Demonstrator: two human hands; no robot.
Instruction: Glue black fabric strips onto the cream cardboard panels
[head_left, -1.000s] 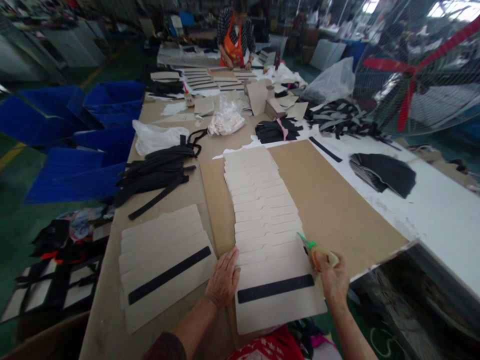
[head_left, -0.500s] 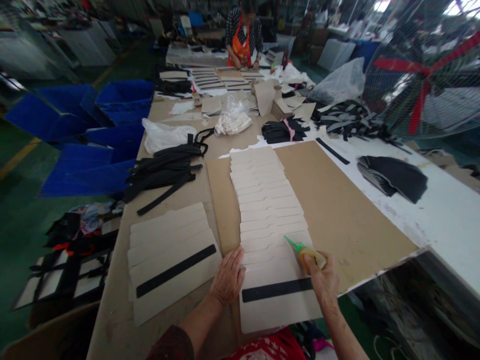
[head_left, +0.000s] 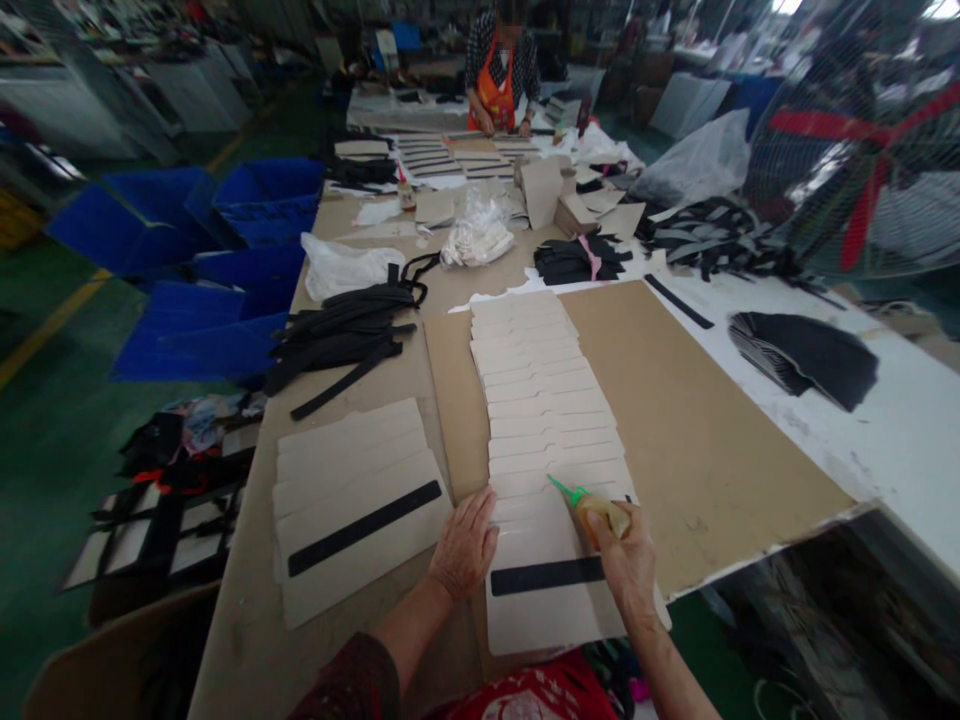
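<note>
My right hand [head_left: 628,567] grips a small glue bottle [head_left: 600,512] with a green nozzle that points left over a row of overlapping beige card pieces [head_left: 544,400]. The nozzle tip hovers just above one of the near pieces. My left hand [head_left: 465,545] lies flat, fingers spread, on the left edge of the nearest card piece [head_left: 551,610], which carries a black strip [head_left: 547,576]. The row rests on a brown board [head_left: 675,400].
A second stack of beige pieces with a black strip [head_left: 352,500] lies to the left. Black straps [head_left: 345,335] and plastic bags [head_left: 341,265] sit farther back. Blue bins [head_left: 217,270] stand left of the table, a caged fan [head_left: 855,130] at right. Another person in an orange apron [head_left: 499,75] works at the far end.
My right hand has carried the glue bottle leftward along the card pieces. My left hand stays on the piece's left edge. The view has shifted a little.
</note>
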